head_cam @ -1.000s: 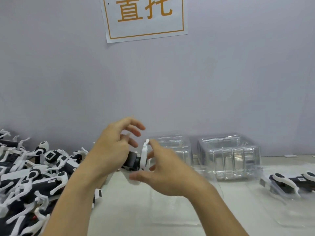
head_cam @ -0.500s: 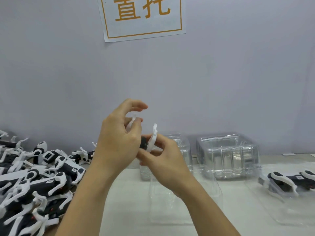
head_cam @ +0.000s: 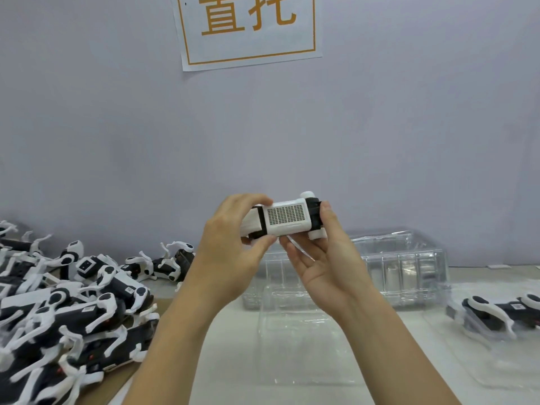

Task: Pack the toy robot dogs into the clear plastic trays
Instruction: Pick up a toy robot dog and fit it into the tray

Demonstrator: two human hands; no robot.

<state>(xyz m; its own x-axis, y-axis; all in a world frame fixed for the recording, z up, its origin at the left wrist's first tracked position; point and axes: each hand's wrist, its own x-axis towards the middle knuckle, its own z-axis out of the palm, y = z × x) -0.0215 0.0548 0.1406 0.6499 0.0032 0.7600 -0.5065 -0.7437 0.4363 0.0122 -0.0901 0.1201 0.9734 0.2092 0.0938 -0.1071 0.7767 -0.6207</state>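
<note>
I hold one black-and-white toy robot dog [head_cam: 287, 220] up in front of me, its white gridded panel facing the camera. My left hand [head_cam: 233, 249] grips its left end between thumb and curled fingers. My right hand [head_cam: 327, 258] holds its right end, thumb on the black part and fingers underneath. An empty clear plastic tray [head_cam: 295, 334] lies on the table below my hands. Another clear tray [head_cam: 496, 355] at the right holds a packed robot dog [head_cam: 502, 314].
A large pile of loose robot dogs [head_cam: 67, 311] covers the left of the table. Stacks of clear trays [head_cam: 403, 267] stand against the grey wall behind my hands. A paper sign [head_cam: 248, 27] with orange characters hangs above.
I have lifted the robot dog higher and turned it so its gridded panel faces me. Both hands have shifted to its two ends.
</note>
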